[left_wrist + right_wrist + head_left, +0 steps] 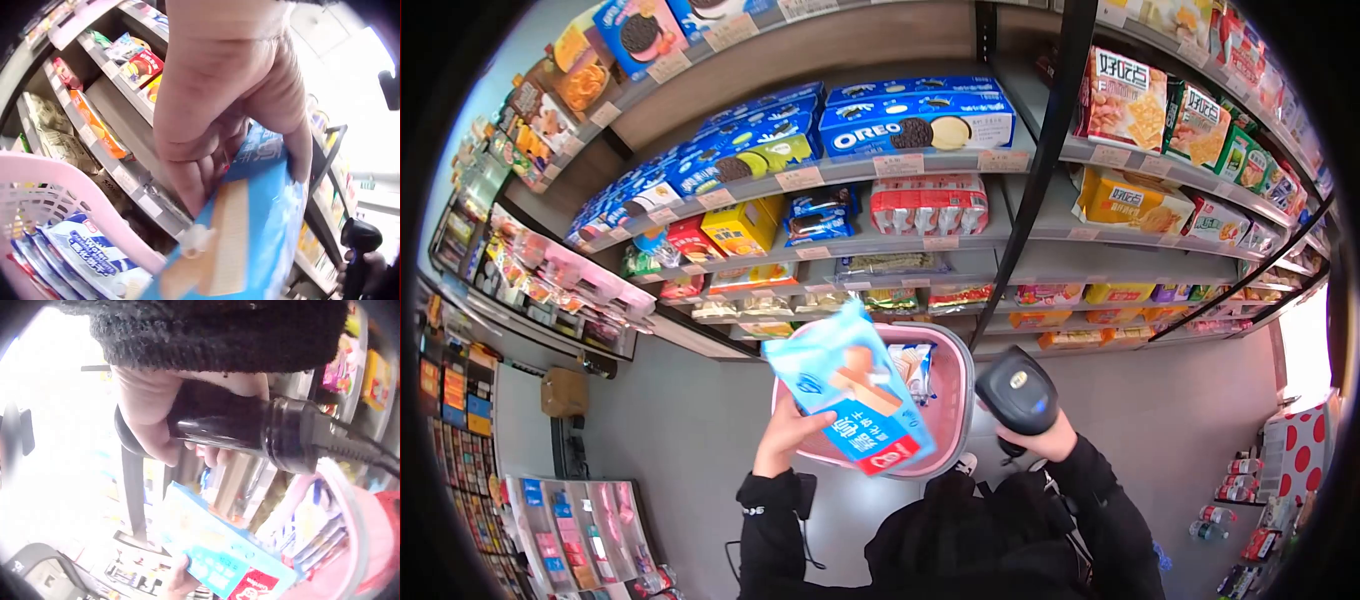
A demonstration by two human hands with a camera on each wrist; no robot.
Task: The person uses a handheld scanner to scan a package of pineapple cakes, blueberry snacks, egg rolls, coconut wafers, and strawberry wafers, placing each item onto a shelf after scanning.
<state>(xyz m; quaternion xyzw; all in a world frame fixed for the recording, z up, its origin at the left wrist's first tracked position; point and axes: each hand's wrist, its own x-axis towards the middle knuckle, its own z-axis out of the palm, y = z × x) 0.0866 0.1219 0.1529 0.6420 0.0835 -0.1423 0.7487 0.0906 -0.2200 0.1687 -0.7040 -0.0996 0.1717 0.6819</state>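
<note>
My left hand [792, 432] grips a light blue wafer package [855, 390] by its side, thumb across the printed front. The package is tilted and overlaps the pink basket [962, 400] in the head view. In my right hand [1045, 436] is a black barcode scanner [1017, 390], its head up and the fingers wrapped around the handle [219, 419]. A cable runs out of the handle's end in the right wrist view. Inside the basket lie several white and blue wafer packs [94, 250], partly hidden behind the blue package in the head view.
Shelves of packaged snacks rise in front, with blue Oreo boxes [915, 125] on an upper shelf and yellow biscuit packs [1135, 200] to the right. A cardboard box [564, 392] stands on the left. Bottles [1215, 522] are on the floor at the right.
</note>
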